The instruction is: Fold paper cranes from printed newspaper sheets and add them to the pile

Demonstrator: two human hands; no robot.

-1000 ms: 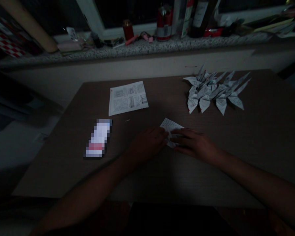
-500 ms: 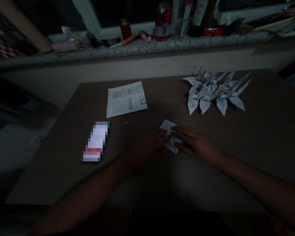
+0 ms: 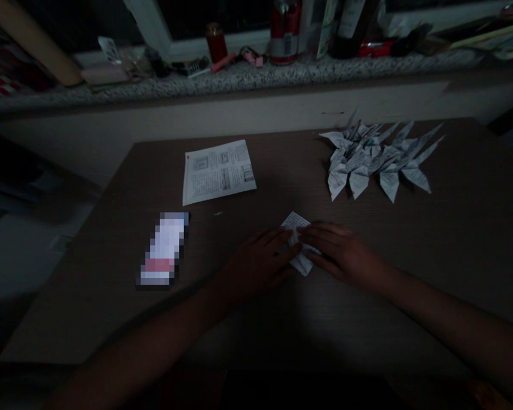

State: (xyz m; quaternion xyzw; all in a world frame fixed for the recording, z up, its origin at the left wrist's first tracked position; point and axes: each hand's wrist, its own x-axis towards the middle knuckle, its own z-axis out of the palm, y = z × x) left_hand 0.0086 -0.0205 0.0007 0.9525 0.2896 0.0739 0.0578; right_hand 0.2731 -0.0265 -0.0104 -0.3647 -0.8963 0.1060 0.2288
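Note:
A small folded piece of printed paper (image 3: 298,242) lies on the dark brown table (image 3: 453,239) in front of me. My left hand (image 3: 260,265) rests on its left side with the fingers pressed down on it. My right hand (image 3: 340,250) lies flat over its right side, fingertips meeting the left hand's. Most of the paper is hidden under both hands. The room is very dim.
A flat printed sheet (image 3: 218,169) lies further back on the left. A pile of several folded paper cranes (image 3: 376,159) sits at the back right. A blurred rectangular object (image 3: 163,247) lies at the left. The stone windowsill (image 3: 239,80) behind holds cans, bottles and small clutter.
Both hands have shifted slightly over the folded paper, pressing it down. The camera has tilted a little, so the table sits slightly differently in view.

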